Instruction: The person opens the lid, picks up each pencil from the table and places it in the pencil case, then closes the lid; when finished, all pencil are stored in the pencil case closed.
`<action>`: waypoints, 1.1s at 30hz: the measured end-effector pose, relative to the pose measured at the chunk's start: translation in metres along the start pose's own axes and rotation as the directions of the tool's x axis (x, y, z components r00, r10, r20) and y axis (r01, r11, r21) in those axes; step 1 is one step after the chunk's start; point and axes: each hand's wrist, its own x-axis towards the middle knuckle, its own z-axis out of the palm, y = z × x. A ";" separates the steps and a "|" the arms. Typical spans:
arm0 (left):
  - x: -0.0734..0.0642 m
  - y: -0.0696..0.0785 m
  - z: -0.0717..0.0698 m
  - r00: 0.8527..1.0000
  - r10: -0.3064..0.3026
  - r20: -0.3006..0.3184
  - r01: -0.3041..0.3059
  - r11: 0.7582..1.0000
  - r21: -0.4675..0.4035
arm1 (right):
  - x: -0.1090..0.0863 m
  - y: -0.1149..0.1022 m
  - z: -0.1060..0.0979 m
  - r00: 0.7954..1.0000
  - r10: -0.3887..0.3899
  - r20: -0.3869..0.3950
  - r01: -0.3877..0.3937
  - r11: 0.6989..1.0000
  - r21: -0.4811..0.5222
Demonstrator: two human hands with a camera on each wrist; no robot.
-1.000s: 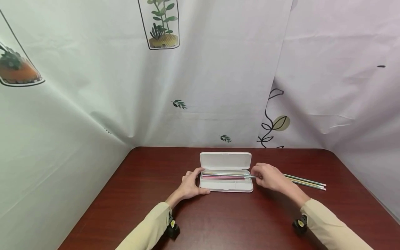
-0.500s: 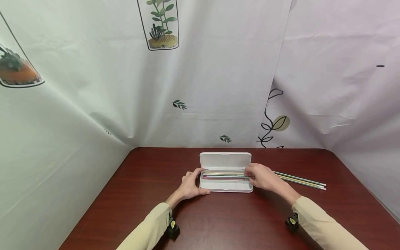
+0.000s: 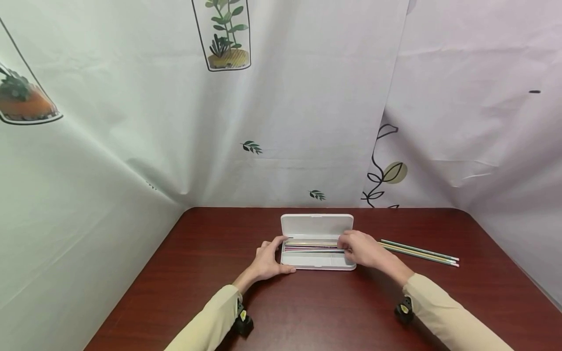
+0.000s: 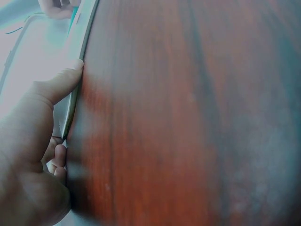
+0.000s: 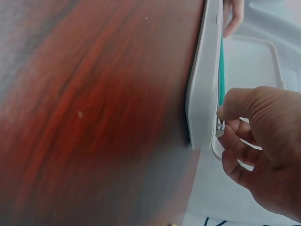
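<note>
A white pencil case (image 3: pixel 316 225) lies on the table with its lid raised at the back. Several pencils (image 3: pixel 303 243) lie lengthwise inside it. My left hand (image 3: pixel 265 261) grips the case's left end, thumb (image 4: pixel 68 80) against the front edge and fingers round the side. At the right end, my right hand (image 3: pixel 364 251) pinches a green pencil (image 5: pixel 221 70) near its metal-banded end, between thumb and fingers. That pencil lies along the case's front wall in the right wrist view. In the head view my right hand hides the pencils' right ends.
To the right of the case, several loose pencils (image 3: pixel 423 253), green and yellow with white ends, lie slantwise on the dark red-brown table (image 3: pixel 325 312). A white printed curtain (image 3: pixel 298 122) hangs behind the table and at its sides.
My right hand has moved left over the right end of the case, bringing the green pencil into it and then toward the front. My left hand has stayed on the left end.
</note>
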 end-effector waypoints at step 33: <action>0.000 0.002 -0.002 1.000 -0.001 0.005 0.001 1.000 0.010 | -0.095 0.060 -0.041 0.966 0.192 -0.175 -0.196 0.981 -0.008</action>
